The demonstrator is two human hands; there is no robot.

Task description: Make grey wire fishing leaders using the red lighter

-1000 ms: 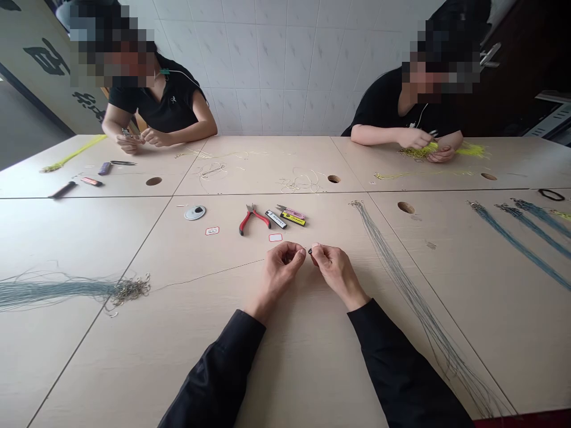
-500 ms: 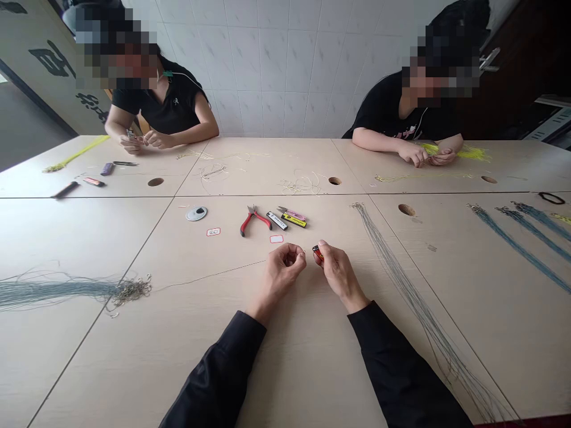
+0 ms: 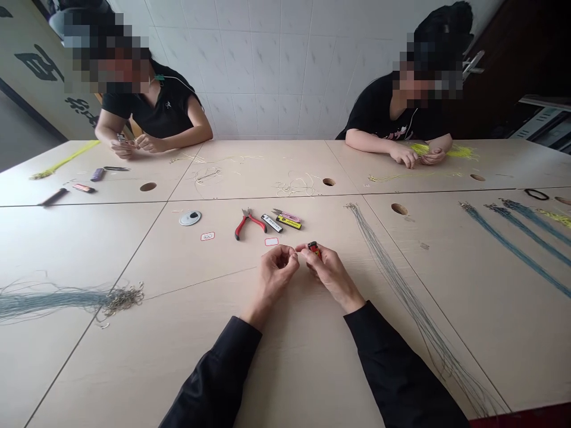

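My left hand (image 3: pixel 276 272) is closed in a pinch on a thin thread (image 3: pixel 200 282). That thread runs left across the tabletop toward a bundle of grey-blue threads (image 3: pixel 53 298) with a tangle of small metal hooks (image 3: pixel 122 299) at its end. Whatever sits at the very tip of the pinch is too small to make out. In my right hand (image 3: pixel 333 273) is a red lighter (image 3: pixel 314 249) with a black top, upright between thumb and fingers. The right fingertips reach to the left fingertips, touching or nearly so.
Beyond my hands lie red-handled pliers (image 3: pixel 250 223), a white lighter (image 3: pixel 272 223), a yellow lighter (image 3: pixel 289 222) and a round metal disc (image 3: pixel 190 218). A long thread bundle (image 3: pixel 392 270) stretches along my right. Two co-workers (image 3: pixel 156 107) sit opposite, handling threads.
My right hand has come left to the left fingertips, and the lighter has turned more upright. The whole view has shifted slightly.
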